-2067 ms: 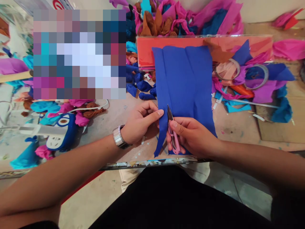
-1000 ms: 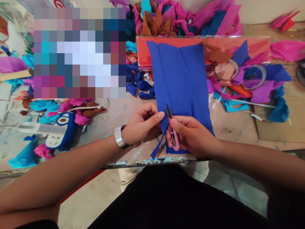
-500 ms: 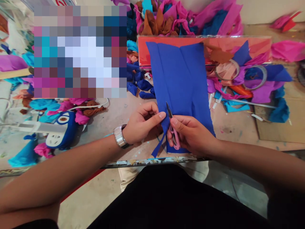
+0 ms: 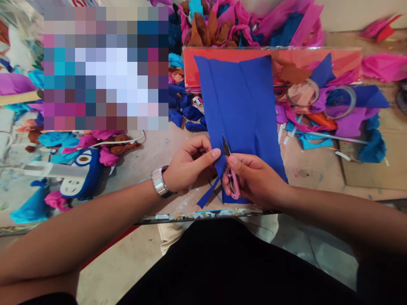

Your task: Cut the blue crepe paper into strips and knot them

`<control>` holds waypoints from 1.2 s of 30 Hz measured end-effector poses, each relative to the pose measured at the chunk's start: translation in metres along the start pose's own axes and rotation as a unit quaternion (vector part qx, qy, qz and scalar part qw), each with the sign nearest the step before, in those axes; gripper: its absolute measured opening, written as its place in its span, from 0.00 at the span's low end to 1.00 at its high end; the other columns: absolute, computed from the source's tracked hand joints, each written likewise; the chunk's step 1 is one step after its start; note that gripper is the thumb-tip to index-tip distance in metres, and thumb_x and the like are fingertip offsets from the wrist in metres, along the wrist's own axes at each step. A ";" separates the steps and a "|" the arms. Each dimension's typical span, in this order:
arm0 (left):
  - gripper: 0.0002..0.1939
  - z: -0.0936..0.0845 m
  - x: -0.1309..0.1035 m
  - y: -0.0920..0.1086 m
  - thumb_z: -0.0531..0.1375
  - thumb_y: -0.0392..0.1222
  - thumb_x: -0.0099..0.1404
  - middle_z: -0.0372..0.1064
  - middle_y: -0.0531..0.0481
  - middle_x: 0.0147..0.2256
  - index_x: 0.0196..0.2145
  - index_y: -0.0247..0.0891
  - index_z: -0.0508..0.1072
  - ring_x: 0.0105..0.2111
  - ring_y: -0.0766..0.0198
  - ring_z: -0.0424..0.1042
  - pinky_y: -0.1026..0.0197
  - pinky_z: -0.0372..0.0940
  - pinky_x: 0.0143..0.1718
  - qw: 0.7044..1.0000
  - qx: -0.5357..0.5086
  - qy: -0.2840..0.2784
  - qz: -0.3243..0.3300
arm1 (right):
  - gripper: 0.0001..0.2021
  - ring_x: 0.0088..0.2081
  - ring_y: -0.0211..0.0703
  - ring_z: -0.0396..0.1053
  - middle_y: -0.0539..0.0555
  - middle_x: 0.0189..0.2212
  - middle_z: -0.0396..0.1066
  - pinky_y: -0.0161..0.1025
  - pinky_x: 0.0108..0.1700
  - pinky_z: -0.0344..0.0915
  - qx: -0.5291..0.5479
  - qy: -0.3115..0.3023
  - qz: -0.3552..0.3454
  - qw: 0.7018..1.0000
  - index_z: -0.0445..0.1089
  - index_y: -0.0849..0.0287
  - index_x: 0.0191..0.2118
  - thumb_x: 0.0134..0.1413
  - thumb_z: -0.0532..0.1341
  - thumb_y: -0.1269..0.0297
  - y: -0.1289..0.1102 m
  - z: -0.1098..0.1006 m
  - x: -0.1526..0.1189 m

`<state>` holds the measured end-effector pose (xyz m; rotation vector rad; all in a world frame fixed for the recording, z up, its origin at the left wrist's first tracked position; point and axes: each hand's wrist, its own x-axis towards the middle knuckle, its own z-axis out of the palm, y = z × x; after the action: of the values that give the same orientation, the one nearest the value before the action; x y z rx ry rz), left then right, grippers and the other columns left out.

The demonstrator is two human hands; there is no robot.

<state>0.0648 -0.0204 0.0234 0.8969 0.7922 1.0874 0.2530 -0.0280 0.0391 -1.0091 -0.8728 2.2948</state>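
A long sheet of blue crepe paper (image 4: pixel 237 101) lies across the table, its near end at the front edge. With thumb and curled fingers my left hand (image 4: pixel 192 163) pinches the sheet's left edge. From there a narrow, partly cut strip (image 4: pixel 210 192) hangs toward me. My right hand (image 4: pixel 254 176) is closed around pink-handled thread snips (image 4: pixel 233 182). Their dark blades point away from me, over the paper just right of my left thumb. How far the blades are parted is hard to see.
A red pack in clear film (image 4: pixel 318 59) lies behind the sheet. Tape rolls (image 4: pixel 354 103) and coloured scraps are heaped to the right. Rolled blue pieces (image 4: pixel 192 113) sit to the left, with a blue-and-white power strip (image 4: pixel 81 176) beyond. A blurred-out patch covers the upper left.
The loose end of the narrow strip has swung slightly to the left. Both hands and the snips stay almost where they were.
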 end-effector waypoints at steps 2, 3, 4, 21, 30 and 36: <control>0.20 0.000 0.000 0.000 0.72 0.49 0.63 0.70 0.54 0.22 0.27 0.36 0.67 0.20 0.72 0.68 0.70 0.63 0.22 1.000 -0.003 -0.001 0.000 | 0.21 0.24 0.34 0.72 0.49 0.27 0.74 0.28 0.22 0.65 0.002 -0.001 0.000 1.000 0.70 0.59 0.33 0.60 0.70 0.45 0.000 0.000 0.000; 0.20 -0.001 0.000 0.000 0.72 0.48 0.63 0.70 0.54 0.22 0.27 0.36 0.67 0.20 0.73 0.68 0.70 0.63 0.22 1.000 -0.005 -0.001 0.001 | 0.21 0.24 0.34 0.72 0.49 0.26 0.74 0.28 0.22 0.66 0.001 -0.001 -0.001 1.000 0.70 0.59 0.33 0.60 0.70 0.45 0.000 0.000 0.000; 0.20 -0.001 0.000 0.000 0.72 0.48 0.63 0.70 0.54 0.22 0.27 0.36 0.67 0.20 0.73 0.68 0.70 0.63 0.22 1.000 -0.006 0.000 0.001 | 0.21 0.24 0.34 0.72 0.49 0.26 0.74 0.28 0.22 0.66 0.001 -0.001 -0.001 1.000 0.70 0.60 0.33 0.60 0.70 0.45 0.000 0.000 0.000; 0.19 -0.001 0.000 -0.001 0.72 0.47 0.64 0.69 0.55 0.23 0.26 0.35 0.69 0.21 0.73 0.68 0.70 0.64 0.23 1.000 -0.005 0.001 0.009 | 0.21 0.22 0.33 0.70 0.49 0.24 0.73 0.28 0.22 0.65 -0.008 -0.002 -0.005 1.000 0.71 0.60 0.32 0.62 0.69 0.45 0.001 0.000 0.001; 0.20 -0.001 -0.001 -0.002 0.73 0.49 0.62 0.68 0.55 0.22 0.27 0.36 0.68 0.20 0.71 0.67 0.68 0.64 0.23 1.000 0.003 0.014 0.004 | 0.20 0.22 0.33 0.70 0.48 0.24 0.73 0.28 0.22 0.66 -0.004 -0.003 -0.009 1.000 0.70 0.60 0.32 0.63 0.68 0.47 0.002 0.000 0.001; 0.21 -0.009 0.000 -0.007 0.65 0.57 0.69 0.68 0.52 0.24 0.29 0.37 0.69 0.22 0.68 0.68 0.64 0.66 0.25 1.000 -0.024 -0.009 -0.005 | 0.21 0.22 0.33 0.70 0.49 0.24 0.73 0.29 0.23 0.66 -0.027 -0.011 -0.006 1.000 0.70 0.59 0.32 0.64 0.67 0.46 0.002 -0.001 0.000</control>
<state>0.0596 -0.0201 0.0138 0.8608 0.7533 1.0840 0.2534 -0.0290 0.0369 -1.0010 -0.9529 2.2872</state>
